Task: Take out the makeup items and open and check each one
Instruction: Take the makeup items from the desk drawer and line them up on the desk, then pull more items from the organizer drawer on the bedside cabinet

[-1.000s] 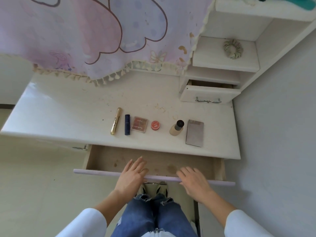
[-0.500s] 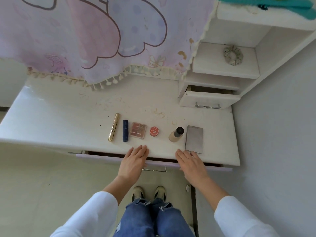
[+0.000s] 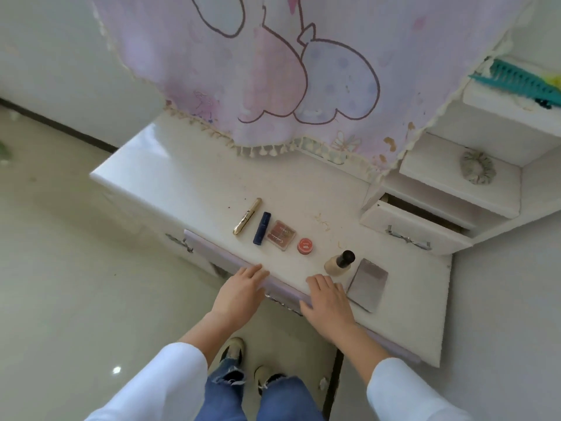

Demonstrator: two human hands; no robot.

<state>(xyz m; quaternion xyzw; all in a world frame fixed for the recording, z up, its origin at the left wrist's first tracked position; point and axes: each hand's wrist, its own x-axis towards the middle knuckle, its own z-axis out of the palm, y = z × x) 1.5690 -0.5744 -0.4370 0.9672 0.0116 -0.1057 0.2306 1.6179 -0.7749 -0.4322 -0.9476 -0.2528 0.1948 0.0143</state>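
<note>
Six makeup items lie in a row near the front edge of the dressing table (image 3: 182,183): one gold tube (image 3: 247,216), one dark blue tube (image 3: 262,228), one blush palette (image 3: 281,234), one red pot (image 3: 305,246), one foundation bottle (image 3: 338,263) and one grey compact (image 3: 368,284). The wide drawer (image 3: 212,252) below that edge, open a second ago, is now pushed shut. The left hand (image 3: 239,294) and right hand (image 3: 326,299) lie flat on its front, fingers straight, holding nothing. Taking out looks finished; opening and checking has not begun.

The person wears white long sleeves (image 3: 158,387), frayed blue jeans (image 3: 224,402) and pale shoes (image 3: 233,350).
</note>
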